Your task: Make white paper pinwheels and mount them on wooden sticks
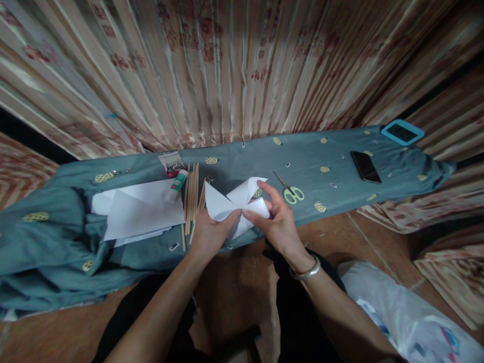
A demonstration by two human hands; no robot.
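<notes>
Between my hands is a white paper pinwheel, its cut corners curled toward the centre. My left hand grips its left side, thumb pressed near the middle. With thumb and fingers, my right hand pinches the right side and a folded-in corner; the fingers behind the paper are hidden. Just left of the paper lie several thin wooden sticks. A glue stick with a green cap rests on a stack of white paper sheets. Scissors with pale green handles lie to the right.
A small open box of metal bits stands behind the glue stick. A black phone and a blue-framed device lie at the right on the grey-green cloth. Curtains hang behind; a plastic bag sits on the floor.
</notes>
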